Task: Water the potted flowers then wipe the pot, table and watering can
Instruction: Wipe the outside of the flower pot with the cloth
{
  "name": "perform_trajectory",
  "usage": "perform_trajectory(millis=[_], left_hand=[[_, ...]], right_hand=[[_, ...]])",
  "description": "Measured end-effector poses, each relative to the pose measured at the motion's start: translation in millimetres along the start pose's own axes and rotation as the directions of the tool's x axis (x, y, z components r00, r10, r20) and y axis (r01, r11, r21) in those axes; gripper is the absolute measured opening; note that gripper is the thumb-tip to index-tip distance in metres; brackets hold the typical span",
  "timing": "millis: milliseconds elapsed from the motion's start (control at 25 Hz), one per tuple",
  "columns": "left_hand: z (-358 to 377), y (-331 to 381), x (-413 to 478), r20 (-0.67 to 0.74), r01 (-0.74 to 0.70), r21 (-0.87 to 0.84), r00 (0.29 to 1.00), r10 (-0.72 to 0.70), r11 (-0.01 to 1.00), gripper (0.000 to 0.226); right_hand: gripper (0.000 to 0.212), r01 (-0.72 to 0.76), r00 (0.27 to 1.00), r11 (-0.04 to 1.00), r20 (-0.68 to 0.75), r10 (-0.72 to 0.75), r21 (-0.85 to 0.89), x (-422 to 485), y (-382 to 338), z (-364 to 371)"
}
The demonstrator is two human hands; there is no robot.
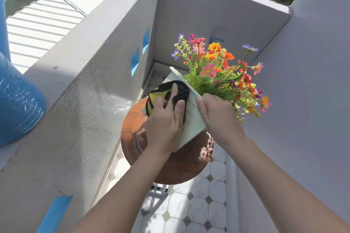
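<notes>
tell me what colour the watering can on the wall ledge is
Blue watering can, seen in the head view.

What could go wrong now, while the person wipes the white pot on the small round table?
The white pot looks tilted under the left hand pressing the cloth; if the right hand slips, it may tip off the round table. The table looks wet, so the pot could slide. The hands may also crush the flowers.
</notes>
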State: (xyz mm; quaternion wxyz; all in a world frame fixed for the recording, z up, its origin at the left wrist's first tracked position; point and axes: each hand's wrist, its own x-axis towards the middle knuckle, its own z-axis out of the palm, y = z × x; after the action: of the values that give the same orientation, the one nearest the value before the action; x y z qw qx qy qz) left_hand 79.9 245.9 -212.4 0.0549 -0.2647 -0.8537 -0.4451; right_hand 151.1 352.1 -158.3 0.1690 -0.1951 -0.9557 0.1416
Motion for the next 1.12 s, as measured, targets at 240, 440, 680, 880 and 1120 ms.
perform_trajectory(millis=[240, 440, 680, 880, 1120], left_hand=[[0, -15, -52, 0.036, -0.208, -0.055, 0.977, 0.21, 0.977, 0.045], [6, -29, -64, -0.008, -0.433, 0.007, 0.902, 0.433, 0.902, 0.037], [9, -17, -54, -0.017, -0.476, 0.047, 0.878, 0.477, 0.878, 0.036], [1, -48, -81, 0.013, -0.461, -0.03, 0.887, 0.462, 0.887, 0.034], [14, -11, -33, -0.011, -0.207, -0.093, 0.978, 0.207, 0.974, 0.046]], right_hand=[[0.035, -0.006, 0.998, 1.0, 0.061, 0.006, 0.0, 3, -2, -5], [0.037, -0.013, 0.997, 1.0, 0.077, 0.012, 0.009, 6, 1, -7], [0.037, -0.022, 0.997, 0.999, 0.076, 0.02, 0.025, 9, -3, -6], [0.04, -0.014, 0.995, 1.0, 0.094, 0.014, 0.005, 12, 1, -7], [0.037, 0.01, 0.996, 1.0, 0.089, -0.011, 0.011, 13, 6, -4]])
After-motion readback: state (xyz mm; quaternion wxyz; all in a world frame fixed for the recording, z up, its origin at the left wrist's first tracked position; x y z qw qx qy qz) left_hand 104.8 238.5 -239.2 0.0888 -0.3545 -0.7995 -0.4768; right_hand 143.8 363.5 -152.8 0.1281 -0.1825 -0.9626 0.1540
